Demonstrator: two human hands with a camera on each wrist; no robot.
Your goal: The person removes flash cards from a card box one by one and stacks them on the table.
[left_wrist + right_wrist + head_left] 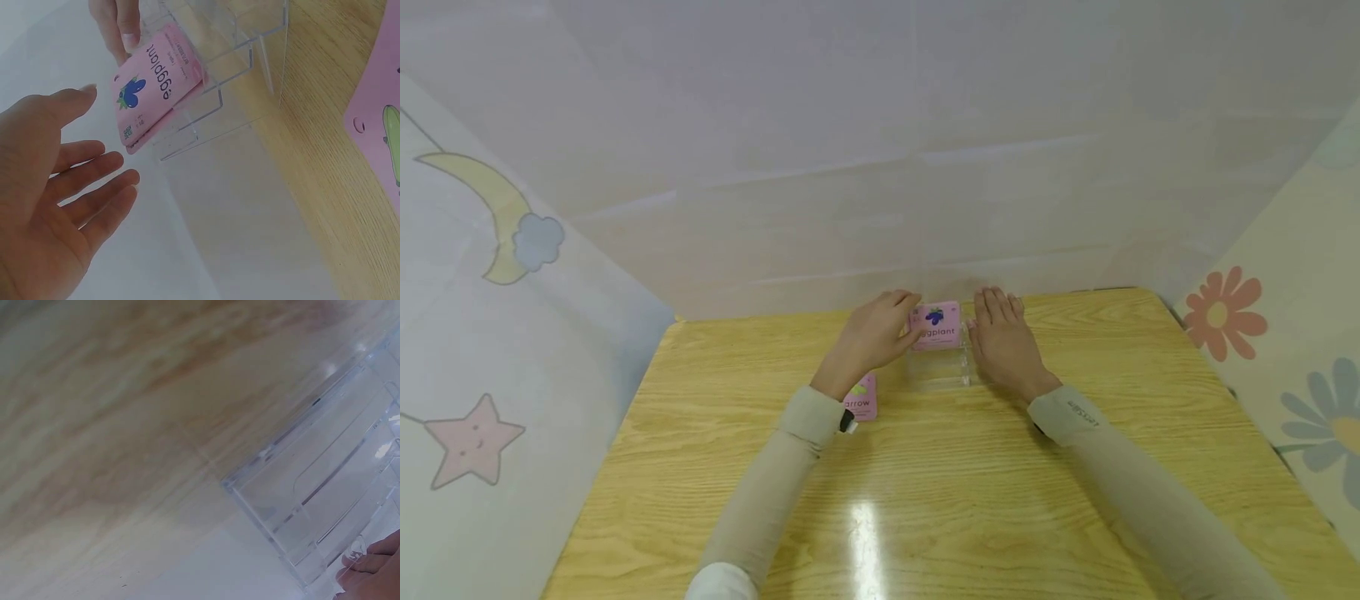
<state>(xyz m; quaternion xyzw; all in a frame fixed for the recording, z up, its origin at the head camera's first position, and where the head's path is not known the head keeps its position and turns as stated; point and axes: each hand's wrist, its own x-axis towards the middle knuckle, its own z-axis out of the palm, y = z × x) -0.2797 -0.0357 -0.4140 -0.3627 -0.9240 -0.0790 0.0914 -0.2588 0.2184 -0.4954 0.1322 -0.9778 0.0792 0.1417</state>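
Head view: clock places are read here around the clear plastic stepped rack (940, 380), near the far edge of the yellow wood-grain worktop (985, 483).
Pink card with a green vegetable (862, 400): eight o'clock, flat on the worktop outside the rack; "arrow" is legible, the start of the word hidden.
Left hand (872, 335): between nine and ten o'clock, just beside the cards in the rack. By the left wrist view its fingers are spread and loosely bent, gripping nothing, with a gap between them and those cards.
Pink eggplant cards (940, 323): twelve o'clock, a small rectangular stack printed with a purple eggplant, leaning in the rack's farthest tier; their edges look slightly uneven from the left wrist.
Right hand (1004, 343): three o'clock, along the rack's side, fingers straight and side by side, clasping nothing. Right wrist view shows fingertips at the rack's edge; whether they touch the cards, I cannot tell.
Cards in the rack: the eggplant stack appears seated, perhaps only wanting its edges evened.
Card outside the rack: the green-vegetable one, seemingly not yet dealt with.
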